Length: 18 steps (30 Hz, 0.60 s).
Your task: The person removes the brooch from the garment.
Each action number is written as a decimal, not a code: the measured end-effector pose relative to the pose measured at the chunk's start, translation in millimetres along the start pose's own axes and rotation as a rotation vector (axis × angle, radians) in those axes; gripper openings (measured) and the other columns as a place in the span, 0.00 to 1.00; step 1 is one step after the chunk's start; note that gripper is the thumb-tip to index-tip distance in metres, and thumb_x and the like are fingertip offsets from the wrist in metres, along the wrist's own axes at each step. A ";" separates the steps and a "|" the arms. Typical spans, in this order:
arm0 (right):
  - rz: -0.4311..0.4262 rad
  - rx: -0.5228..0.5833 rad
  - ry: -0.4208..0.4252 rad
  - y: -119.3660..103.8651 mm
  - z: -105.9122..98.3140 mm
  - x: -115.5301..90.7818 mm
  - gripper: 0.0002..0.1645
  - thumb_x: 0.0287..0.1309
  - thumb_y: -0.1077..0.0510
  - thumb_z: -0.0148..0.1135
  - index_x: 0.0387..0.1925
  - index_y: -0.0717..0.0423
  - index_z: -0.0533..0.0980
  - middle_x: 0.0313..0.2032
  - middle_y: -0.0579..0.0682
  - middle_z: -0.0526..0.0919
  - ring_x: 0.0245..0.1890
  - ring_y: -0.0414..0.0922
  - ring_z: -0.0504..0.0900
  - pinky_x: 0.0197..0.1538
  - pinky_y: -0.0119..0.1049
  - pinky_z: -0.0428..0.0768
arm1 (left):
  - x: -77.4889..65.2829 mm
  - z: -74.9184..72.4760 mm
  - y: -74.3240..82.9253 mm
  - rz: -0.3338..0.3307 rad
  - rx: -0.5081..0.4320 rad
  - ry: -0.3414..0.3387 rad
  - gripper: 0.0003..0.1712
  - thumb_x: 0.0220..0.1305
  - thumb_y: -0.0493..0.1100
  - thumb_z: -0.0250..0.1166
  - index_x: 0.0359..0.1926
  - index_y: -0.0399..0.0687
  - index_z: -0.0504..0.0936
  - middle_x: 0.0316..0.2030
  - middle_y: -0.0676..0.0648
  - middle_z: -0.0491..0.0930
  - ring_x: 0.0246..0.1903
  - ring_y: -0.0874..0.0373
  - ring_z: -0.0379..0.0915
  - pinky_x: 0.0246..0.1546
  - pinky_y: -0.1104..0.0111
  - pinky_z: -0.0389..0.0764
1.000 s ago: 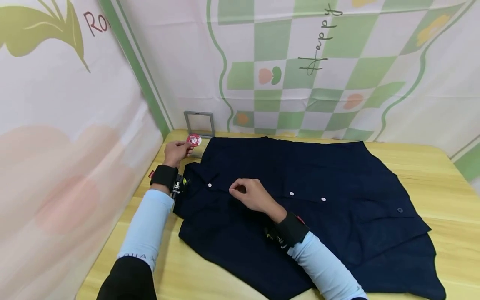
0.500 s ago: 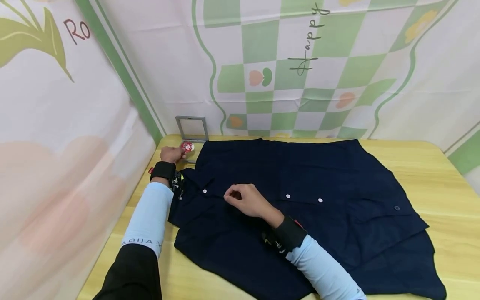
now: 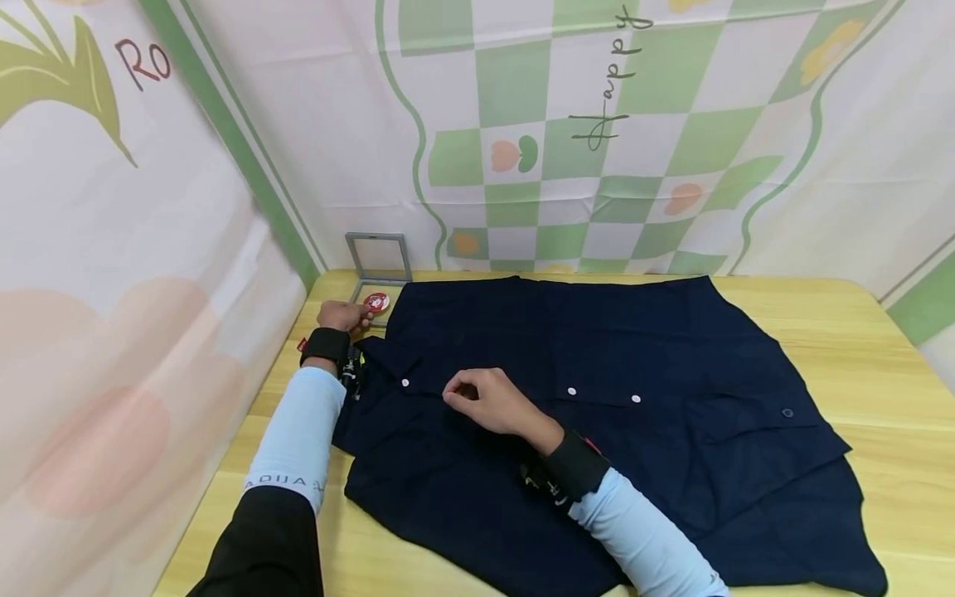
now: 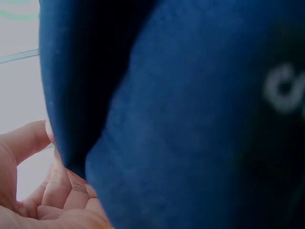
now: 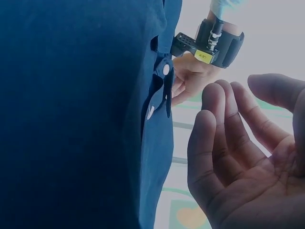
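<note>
My left hand (image 3: 343,316) pinches the edge of a small round red-and-white badge (image 3: 376,303) at the table's back left. The badge is over the lower part of a grey-rimmed square case (image 3: 379,235), whose other half stands upright at the wall. In the left wrist view, dark blue cloth hides the badge and most of the fingers. A dark navy shirt (image 3: 619,348) with white buttons lies spread on the table. My right hand (image 3: 496,400) hovers over or rests on the shirt, fingers loosely curled and holding nothing; which of these I cannot tell.
The light wood table (image 3: 843,356) extends around the shirt. A patterned curtain (image 3: 515,83) stands along the back and another (image 3: 149,249) along the left side, close to the case. The shirt's collar (image 3: 388,355) lies just in front of the case.
My left hand has lowered the badge from beside the upright half of the case to its lower part. The right hand has stayed nearly still; the head view has shifted slightly.
</note>
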State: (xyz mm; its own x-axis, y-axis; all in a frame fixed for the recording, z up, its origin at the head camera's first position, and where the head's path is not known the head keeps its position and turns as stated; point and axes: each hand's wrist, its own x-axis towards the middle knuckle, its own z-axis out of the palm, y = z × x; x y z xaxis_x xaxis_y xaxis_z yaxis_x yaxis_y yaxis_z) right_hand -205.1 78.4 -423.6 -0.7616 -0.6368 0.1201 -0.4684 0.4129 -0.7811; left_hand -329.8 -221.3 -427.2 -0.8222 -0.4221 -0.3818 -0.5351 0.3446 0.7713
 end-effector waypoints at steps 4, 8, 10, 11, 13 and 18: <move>-0.002 -0.001 -0.015 0.3 0.8 -2.0 0.09 0.68 0.56 0.59 0.40 0.53 0.83 0.36 0.46 0.85 0.32 0.34 0.79 0.38 0.26 0.78 | 0.3 1.5 -2.6 -0.016 -0.045 -0.013 0.18 0.68 0.46 0.63 0.50 0.35 0.83 0.11 0.59 0.75 0.13 0.69 0.70 0.18 0.78 0.73; -0.006 0.002 -0.014 0.7 0.4 -3.9 0.09 0.68 0.55 0.59 0.40 0.54 0.83 0.36 0.46 0.85 0.31 0.34 0.79 0.37 0.26 0.78 | -0.3 2.2 -4.0 -0.034 -0.085 -0.023 0.18 0.68 0.46 0.63 0.50 0.36 0.83 0.12 0.59 0.76 0.13 0.69 0.71 0.19 0.78 0.74; -0.012 0.002 -0.011 0.5 -1.1 -3.4 0.10 0.68 0.55 0.59 0.41 0.55 0.83 0.36 0.46 0.85 0.31 0.34 0.79 0.37 0.27 0.78 | -1.2 1.0 -3.6 -0.035 -0.102 -0.030 0.18 0.69 0.46 0.62 0.51 0.36 0.83 0.12 0.59 0.77 0.14 0.69 0.72 0.19 0.78 0.74; -0.013 0.002 -0.011 0.2 -1.9 -2.8 0.10 0.68 0.55 0.59 0.41 0.55 0.83 0.36 0.47 0.85 0.31 0.34 0.79 0.36 0.27 0.78 | -1.6 0.2 -3.5 -0.032 -0.109 -0.035 0.19 0.69 0.46 0.62 0.52 0.36 0.82 0.13 0.59 0.77 0.14 0.69 0.72 0.19 0.78 0.75; -0.015 -0.002 -0.008 -1.0 -3.5 -0.8 0.10 0.68 0.55 0.59 0.41 0.56 0.83 0.36 0.47 0.85 0.31 0.34 0.78 0.36 0.27 0.78 | -3.8 -2.9 -2.5 -0.007 -0.099 -0.030 0.20 0.70 0.46 0.60 0.53 0.35 0.82 0.13 0.58 0.77 0.15 0.69 0.72 0.20 0.78 0.75; -0.042 -0.010 -0.009 -5.3 -3.7 10.0 0.11 0.68 0.55 0.59 0.42 0.56 0.83 0.36 0.47 0.85 0.31 0.35 0.78 0.36 0.27 0.78 | -15.9 -20.1 -1.3 0.140 -0.036 0.031 0.25 0.73 0.48 0.55 0.57 0.32 0.79 0.23 0.49 0.85 0.17 0.69 0.76 0.28 0.73 0.81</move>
